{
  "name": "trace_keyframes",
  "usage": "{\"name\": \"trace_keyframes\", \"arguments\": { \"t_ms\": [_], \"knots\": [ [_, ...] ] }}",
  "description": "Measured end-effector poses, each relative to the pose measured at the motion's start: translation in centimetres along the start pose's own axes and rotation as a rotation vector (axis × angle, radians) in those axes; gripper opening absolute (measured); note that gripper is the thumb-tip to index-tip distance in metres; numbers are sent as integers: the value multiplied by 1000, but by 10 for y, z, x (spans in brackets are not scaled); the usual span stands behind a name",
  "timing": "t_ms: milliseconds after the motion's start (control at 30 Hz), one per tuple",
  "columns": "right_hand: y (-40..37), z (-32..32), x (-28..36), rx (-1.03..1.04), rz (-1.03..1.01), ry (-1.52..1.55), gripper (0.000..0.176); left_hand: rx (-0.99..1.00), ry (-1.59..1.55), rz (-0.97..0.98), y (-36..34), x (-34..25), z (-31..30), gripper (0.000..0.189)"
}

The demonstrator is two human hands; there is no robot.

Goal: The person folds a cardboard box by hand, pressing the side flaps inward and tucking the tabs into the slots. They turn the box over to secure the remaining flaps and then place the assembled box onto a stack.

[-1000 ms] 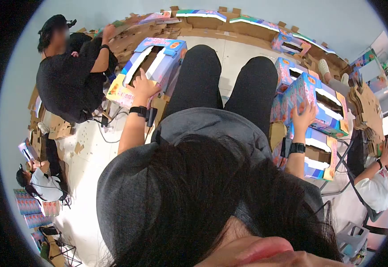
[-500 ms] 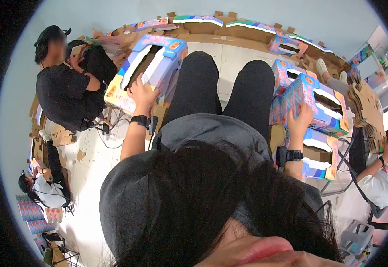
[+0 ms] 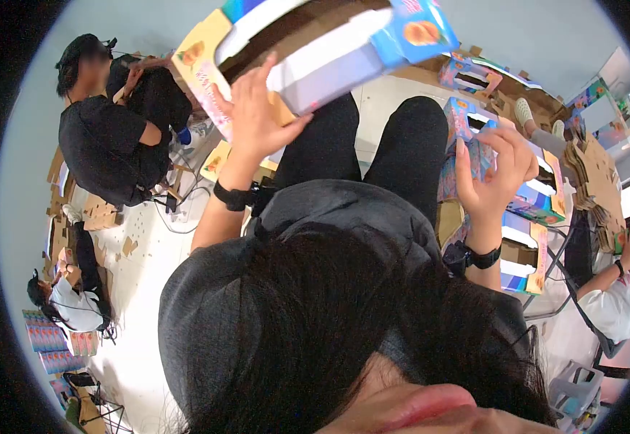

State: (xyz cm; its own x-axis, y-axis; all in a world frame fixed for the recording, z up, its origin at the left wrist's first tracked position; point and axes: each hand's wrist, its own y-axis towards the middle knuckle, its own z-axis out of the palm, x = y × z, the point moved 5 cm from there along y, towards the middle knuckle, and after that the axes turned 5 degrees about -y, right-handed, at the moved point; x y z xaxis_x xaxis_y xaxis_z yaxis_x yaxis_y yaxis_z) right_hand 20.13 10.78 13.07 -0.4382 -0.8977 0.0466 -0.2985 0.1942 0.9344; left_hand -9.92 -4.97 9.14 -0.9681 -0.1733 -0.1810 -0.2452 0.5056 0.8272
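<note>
A colourful printed box (image 3: 329, 72) with a large cut-out opening is raised in front of my legs, tilted, its blue end at the right. My left hand (image 3: 257, 119) grips its near lower edge, fingers on the side panel and thumb apart. My right hand (image 3: 495, 170) is raised with fingers spread and bent, holding nothing, just above a similar box (image 3: 542, 184) on the right. Below that one stands another such box (image 3: 521, 253). Part of a yellow-ended box (image 3: 216, 160) shows behind my left wrist.
A person in black (image 3: 109, 145) sits at the left, another person in white (image 3: 76, 304) farther down. At the right are stacked cardboard sheets (image 3: 597, 181) and a person's white sleeve (image 3: 615, 311). Cardboard scraps (image 3: 128, 247) lie on the floor.
The box at my left hand has moved up and to the right, nearer the camera. My right hand has lifted off the box at the right, its fingers spreading.
</note>
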Motion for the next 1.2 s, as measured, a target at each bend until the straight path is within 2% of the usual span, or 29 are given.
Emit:
{"name": "trace_keyframes", "arguments": {
  "t_ms": [100, 233, 333, 433, 533, 567, 1000, 1200],
  "knots": [
    [16, 2, 9, -104, -63, 68, 26, 90, -46, 23, -1, -25, 17, 102],
    [24, 28, 12, -122, -192, 149, 27, 227, -51, 87, -12, -30, 53, 96],
    [20, 71, 10, -36, -209, 216, 28, 243, -57, 138, -10, -34, 56, 92],
    [21, 117, 7, -7, -316, 158, 33, 244, -47, 153, -15, -36, 55, 91],
    [5, 154, -5, 253, -359, 208, 38, 228, -20, 187, -20, -36, 55, 87],
    [3, 155, -4, 183, -367, 226, 38, 218, -18, 190, -22, -37, 55, 87],
    [-13, 147, -6, 150, -190, 140, 30, 181, -102, 343, -7, -35, 60, 91],
    [-17, 140, 0, 154, -156, 112, 31, 253, -103, 320, -2, -34, 58, 91]
  ]
}}
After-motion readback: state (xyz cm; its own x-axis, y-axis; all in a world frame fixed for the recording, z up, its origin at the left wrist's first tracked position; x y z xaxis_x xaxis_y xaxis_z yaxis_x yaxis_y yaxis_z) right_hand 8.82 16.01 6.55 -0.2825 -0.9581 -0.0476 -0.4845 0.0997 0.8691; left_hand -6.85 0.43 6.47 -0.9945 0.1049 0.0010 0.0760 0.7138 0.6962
